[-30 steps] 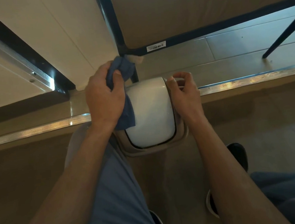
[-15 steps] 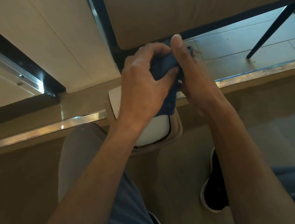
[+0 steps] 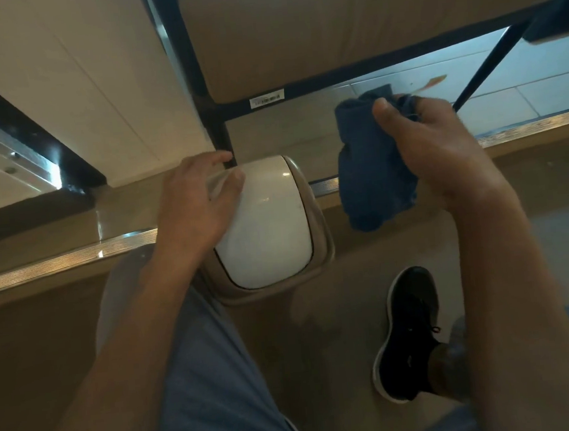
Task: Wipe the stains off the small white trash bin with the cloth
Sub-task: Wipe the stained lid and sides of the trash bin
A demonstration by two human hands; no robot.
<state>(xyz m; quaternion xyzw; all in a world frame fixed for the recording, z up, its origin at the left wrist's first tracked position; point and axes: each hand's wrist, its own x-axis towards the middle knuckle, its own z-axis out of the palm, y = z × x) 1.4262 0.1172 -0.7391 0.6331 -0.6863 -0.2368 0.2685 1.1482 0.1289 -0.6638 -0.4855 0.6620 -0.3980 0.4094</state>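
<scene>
The small white trash bin point(image 3: 267, 230), with a domed white swing lid and a beige rim, stands on the floor between my legs. My left hand point(image 3: 197, 197) rests on the lid's upper left part, fingers spread over it. My right hand point(image 3: 435, 147) is to the right of the bin, raised above the floor, gripping the bunched blue cloth point(image 3: 372, 176), which hangs down from my fingers clear of the bin.
A dark metal table leg point(image 3: 221, 135) stands just behind the bin, under a beige tabletop point(image 3: 345, 21). A metal floor strip point(image 3: 63, 258) runs across the floor. My black shoe point(image 3: 407, 335) is at the lower right. A white cabinet point(image 3: 58, 80) stands at the left.
The cloth passed from my left hand to my right hand, which carried it off to the right. My left hand dropped onto the bin lid.
</scene>
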